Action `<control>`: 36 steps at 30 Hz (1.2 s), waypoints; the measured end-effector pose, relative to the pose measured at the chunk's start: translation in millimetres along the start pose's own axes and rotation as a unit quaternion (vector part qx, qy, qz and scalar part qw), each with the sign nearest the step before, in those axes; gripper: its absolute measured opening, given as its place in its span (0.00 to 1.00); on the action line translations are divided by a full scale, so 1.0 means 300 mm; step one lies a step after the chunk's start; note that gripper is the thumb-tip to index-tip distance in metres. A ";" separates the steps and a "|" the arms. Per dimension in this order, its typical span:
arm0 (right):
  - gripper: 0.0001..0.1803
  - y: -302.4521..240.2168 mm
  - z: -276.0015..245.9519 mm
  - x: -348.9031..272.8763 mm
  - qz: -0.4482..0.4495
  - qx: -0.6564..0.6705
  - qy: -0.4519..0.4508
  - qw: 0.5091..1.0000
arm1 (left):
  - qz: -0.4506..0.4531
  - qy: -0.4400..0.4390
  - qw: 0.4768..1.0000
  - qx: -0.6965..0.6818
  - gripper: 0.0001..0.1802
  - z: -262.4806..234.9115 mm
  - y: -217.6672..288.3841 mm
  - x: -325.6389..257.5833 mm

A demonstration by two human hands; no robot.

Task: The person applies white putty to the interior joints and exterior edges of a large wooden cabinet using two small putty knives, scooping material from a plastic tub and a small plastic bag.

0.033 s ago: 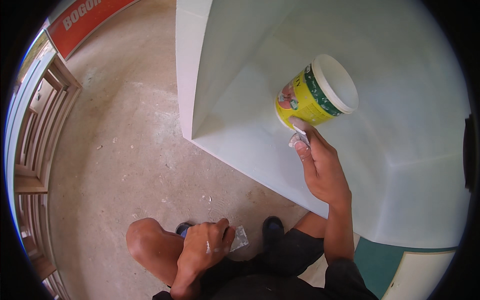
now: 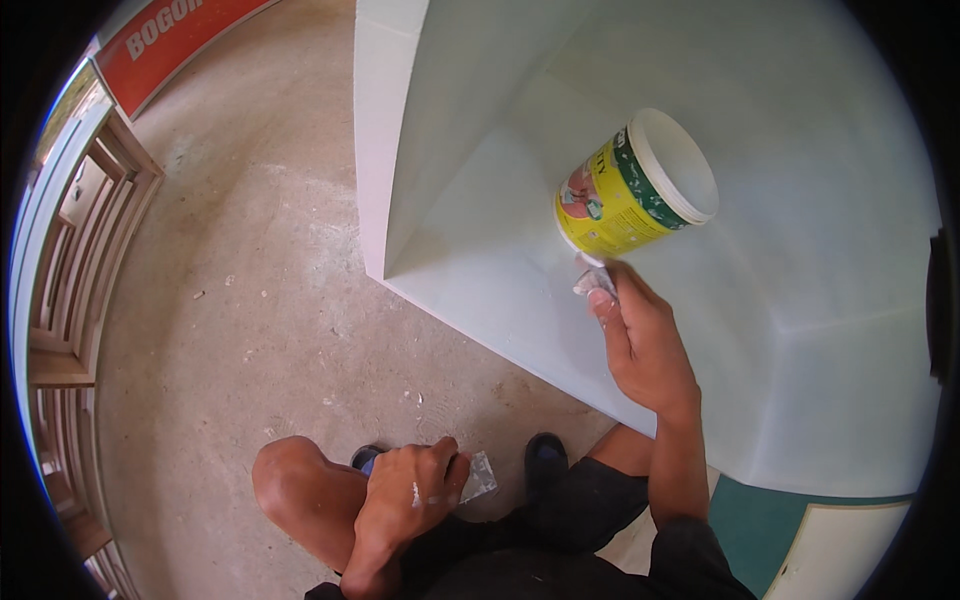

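Crouched at the cabinet's open front, one hand inside, one resting low.

I see my right hand reaching over the cabinet's front edge, fingers closed on a small putty-smeared tool whose tip sits just below the tub — the tub stands on the pale floor of the cabinet, white lid on, contents hidden. Inside, the white panels leave bare room on every side of the tub. My left hand rests on my knee, curled around a scraper — its blade sticks out toward my shoe. Left of the cabinet's corner edge the concrete floor runs out to wooden frames.
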State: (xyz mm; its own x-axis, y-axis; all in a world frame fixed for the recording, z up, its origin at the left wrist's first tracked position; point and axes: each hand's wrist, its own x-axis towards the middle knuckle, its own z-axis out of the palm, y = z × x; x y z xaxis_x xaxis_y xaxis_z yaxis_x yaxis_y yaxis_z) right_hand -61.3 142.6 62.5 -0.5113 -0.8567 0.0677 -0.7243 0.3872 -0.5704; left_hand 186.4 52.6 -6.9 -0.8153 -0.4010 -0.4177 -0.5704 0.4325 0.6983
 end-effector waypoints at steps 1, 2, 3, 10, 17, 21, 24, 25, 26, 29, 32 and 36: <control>0.17 -0.008 0.007 -0.011 -0.023 -0.004 -0.014 1.000 | 0.000 0.001 1.000 0.002 0.12 -0.005 0.000 -0.001; 0.18 -0.017 0.018 -0.022 -0.045 -0.008 -0.028 0.999 | 0.000 0.001 1.000 0.003 0.12 -0.009 0.001 -0.001; 0.19 -0.025 0.026 -0.036 -0.067 -0.013 -0.042 0.997 | -0.001 0.003 1.000 0.004 0.12 -0.012 0.002 -0.004; 0.24 -0.039 0.046 -0.055 -0.007 0.030 -0.072 0.997 | 0.000 0.016 1.000 0.003 0.12 0.003 -0.005 -0.002; 0.26 -0.097 0.116 -0.139 -0.120 -0.080 -0.092 0.985 | 0.015 0.026 0.999 0.010 0.12 0.015 -0.018 0.001; 0.27 -0.095 0.100 -0.101 -0.082 -0.076 -0.056 0.992 | 0.025 0.023 0.999 0.022 0.13 0.010 -0.011 0.004; 0.28 -0.103 0.105 -0.104 -0.092 -0.090 -0.105 0.986 | 0.044 0.015 0.999 0.028 0.15 0.013 -0.027 0.008; 0.28 -0.099 0.107 -0.117 -0.113 -0.084 -0.122 0.982 | 0.042 0.012 0.999 0.028 0.15 0.014 -0.028 0.009; 0.29 -0.088 0.084 -0.131 -0.140 -0.053 -0.170 0.974 | 0.039 0.009 0.999 0.028 0.15 0.015 -0.029 0.011; 0.28 -0.125 0.020 -0.107 0.025 0.035 -0.196 0.980 | 0.032 0.012 0.999 0.024 0.15 0.013 -0.031 0.008; 0.25 -0.094 0.031 -0.085 -0.033 -0.012 -0.105 0.994 | 0.056 0.021 0.998 0.007 0.15 0.017 -0.044 0.010; 0.22 -0.053 0.061 -0.071 -0.094 -0.064 -0.063 0.991 | 0.052 0.017 0.998 0.011 0.15 0.011 -0.035 0.010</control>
State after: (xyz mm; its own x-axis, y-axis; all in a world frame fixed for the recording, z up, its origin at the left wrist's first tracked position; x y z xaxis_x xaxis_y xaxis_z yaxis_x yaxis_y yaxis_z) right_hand -30.4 148.4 55.2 -0.3049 -0.9508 0.0551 -0.8587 0.2494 -0.4478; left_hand 189.5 49.3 -17.5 -0.8665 -0.3796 -0.3243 -0.4857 0.4906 0.7235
